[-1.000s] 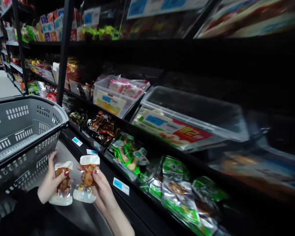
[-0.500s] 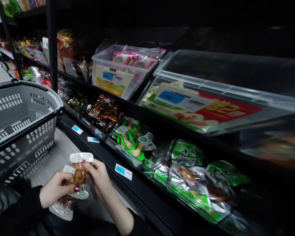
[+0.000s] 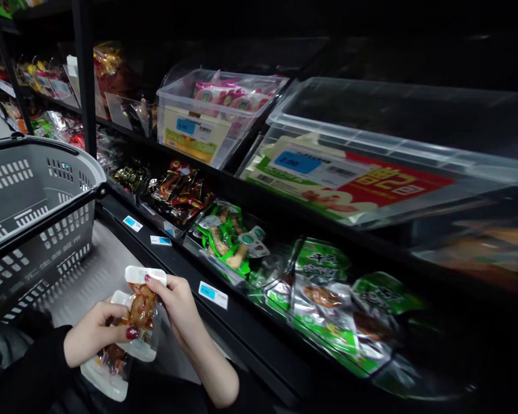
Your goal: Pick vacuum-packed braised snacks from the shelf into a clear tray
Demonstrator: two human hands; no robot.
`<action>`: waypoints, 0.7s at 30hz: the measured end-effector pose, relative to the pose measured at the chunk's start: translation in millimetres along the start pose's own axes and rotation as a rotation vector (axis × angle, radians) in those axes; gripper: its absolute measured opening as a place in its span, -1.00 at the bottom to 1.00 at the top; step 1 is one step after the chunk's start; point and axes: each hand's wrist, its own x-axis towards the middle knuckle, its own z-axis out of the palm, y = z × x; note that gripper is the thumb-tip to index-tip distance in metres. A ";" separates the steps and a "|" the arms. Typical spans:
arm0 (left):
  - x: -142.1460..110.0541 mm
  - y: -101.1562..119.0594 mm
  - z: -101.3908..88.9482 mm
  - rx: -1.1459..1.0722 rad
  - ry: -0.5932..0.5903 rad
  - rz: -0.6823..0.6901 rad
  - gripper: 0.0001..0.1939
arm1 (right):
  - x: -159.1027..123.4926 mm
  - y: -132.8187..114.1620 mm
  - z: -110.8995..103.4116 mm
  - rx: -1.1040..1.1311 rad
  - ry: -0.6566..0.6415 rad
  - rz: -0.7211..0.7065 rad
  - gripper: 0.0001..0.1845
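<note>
Two clear sachets of reddish-brown, sauce-coated snack are in my hands at the lower left, in front of the shelf. My right hand (image 3: 175, 296) pinches the white top edge of the upper snack sachet (image 3: 142, 307) between thumb and fingers. My left hand (image 3: 101, 330) is closed on the lower snack sachet (image 3: 107, 388), its thumb lying against the bottom part of the upper one. The two sachets overlap, so part of the lower one is hidden behind my left fingers.
A grey shopping basket (image 3: 64, 230) stands at the left. Along the low shelf are green-and-silver packs (image 3: 323, 305), green-edged packs (image 3: 227, 238) and dark red packs (image 3: 176, 192). Above sit clear plastic bins (image 3: 224, 109) with price labels. A black shelf post (image 3: 84, 80) rises behind the basket.
The view has shifted slightly, so the shelf and basket sit a little further left and higher. Both hands keep their hold on the sachets, the upper one turned a little.
</note>
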 end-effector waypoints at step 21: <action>-7.6 -42.3 -4.5 -0.700 -0.449 -0.122 -0.39 | -21.3 -14.5 3.9 0.478 -0.579 -0.075 -0.66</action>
